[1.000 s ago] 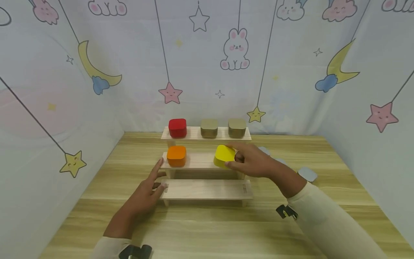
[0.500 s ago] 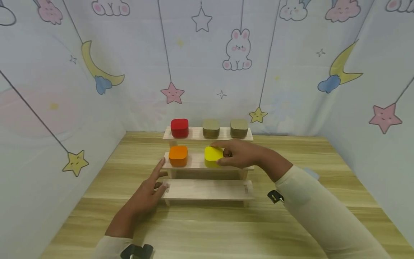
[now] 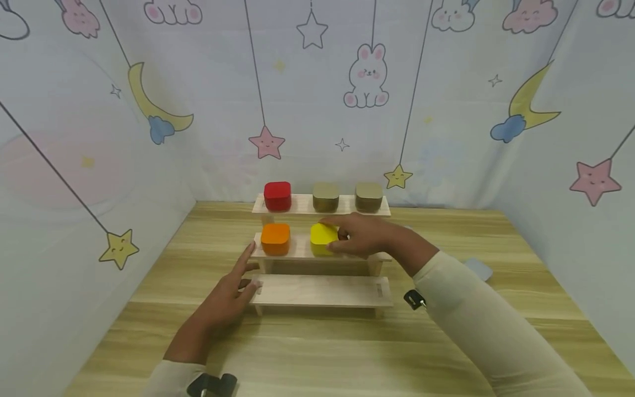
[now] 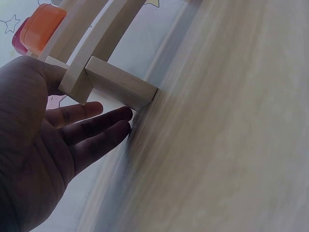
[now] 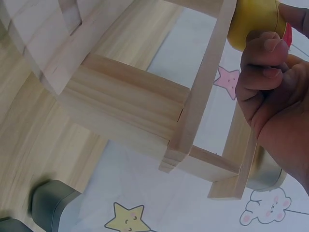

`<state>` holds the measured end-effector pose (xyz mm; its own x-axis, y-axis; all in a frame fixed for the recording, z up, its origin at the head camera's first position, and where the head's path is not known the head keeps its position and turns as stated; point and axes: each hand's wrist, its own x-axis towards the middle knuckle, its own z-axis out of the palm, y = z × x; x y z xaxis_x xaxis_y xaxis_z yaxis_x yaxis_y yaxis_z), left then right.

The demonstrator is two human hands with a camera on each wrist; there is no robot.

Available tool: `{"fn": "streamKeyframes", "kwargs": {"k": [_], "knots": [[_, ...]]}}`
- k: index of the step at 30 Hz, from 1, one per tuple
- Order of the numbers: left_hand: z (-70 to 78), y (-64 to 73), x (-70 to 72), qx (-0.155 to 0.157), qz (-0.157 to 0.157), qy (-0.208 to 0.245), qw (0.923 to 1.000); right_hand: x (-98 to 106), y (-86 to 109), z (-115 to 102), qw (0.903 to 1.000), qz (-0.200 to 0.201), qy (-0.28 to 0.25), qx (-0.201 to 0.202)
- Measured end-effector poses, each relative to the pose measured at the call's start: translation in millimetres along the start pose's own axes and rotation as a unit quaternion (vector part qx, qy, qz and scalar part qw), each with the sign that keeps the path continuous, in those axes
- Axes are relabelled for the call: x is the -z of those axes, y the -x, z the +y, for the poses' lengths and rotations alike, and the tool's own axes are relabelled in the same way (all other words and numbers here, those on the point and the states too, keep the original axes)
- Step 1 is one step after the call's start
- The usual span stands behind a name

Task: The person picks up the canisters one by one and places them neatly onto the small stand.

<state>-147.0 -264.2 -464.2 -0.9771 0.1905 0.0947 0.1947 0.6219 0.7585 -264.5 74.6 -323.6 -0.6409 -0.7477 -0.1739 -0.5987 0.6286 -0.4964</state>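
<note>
A three-step wooden stand holds small rounded square boxes. My right hand pinches a yellow box between thumb and forefinger, on the middle step. In the right wrist view a seam runs round the yellow box, and the other fingers are curled beside it. Left of it on the same step sits an orange box. My left hand rests at the stand's left end, index finger at the middle step and thumb on the lowest. Its remaining fingers reach loosely beside the stand's leg in the left wrist view.
On the top step stand a red box and two dull gold boxes. Grey boxes lie on the wood-grain table right of the stand, partly hidden by my right arm. A printed white curtain surrounds the table on three sides.
My right hand has moved left along the middle step with the yellow box, bringing it closer to the orange box; the box now sits straighter. My left hand stays at the stand's end.
</note>
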Motion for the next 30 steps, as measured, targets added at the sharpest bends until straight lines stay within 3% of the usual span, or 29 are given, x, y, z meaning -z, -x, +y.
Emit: {"fn": "streamKeyframes", "kwargs": {"k": [15,20,30], "knots": [[3.5,1.4,1.5,0.007,-0.004,-0.004,1.0,-0.7,-2.3,-3.4,0.9973,-0.02,-0.048,-0.052],[4.4,1.9,2.5,0.007,-0.007,-0.005,0.9999,-1.6,-1.3,-3.8,0.9959,-0.023,-0.067,-0.056],[4.4,1.7,1.0,0.014,-0.003,-0.004,0.9999,-2.2,-2.4,-1.8,0.997,-0.019,-0.057,-0.05]]}}
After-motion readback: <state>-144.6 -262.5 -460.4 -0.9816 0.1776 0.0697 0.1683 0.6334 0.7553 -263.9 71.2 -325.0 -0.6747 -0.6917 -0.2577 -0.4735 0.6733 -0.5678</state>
